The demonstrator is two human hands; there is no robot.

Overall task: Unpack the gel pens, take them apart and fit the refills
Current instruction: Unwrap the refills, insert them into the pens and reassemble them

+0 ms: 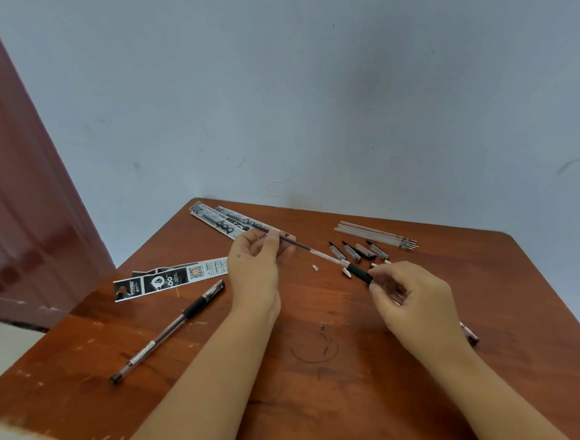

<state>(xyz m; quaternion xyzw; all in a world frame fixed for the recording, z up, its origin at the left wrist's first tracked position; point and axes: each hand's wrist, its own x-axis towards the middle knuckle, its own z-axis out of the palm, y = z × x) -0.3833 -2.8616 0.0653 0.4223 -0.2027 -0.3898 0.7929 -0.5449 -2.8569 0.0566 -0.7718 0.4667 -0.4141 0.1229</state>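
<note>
While left hand (256, 265) fingers pinch refill (300, 246), right hand (410, 297) fingers pinch black grip (360, 274), wrapper (160, 281) print unreadable.

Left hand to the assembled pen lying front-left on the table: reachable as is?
Probably not yet. The path to the assembled pen looks open, with only bare table between, but the left hand is pinching the refill that the right hand is working on. It would have to let go first.
</note>
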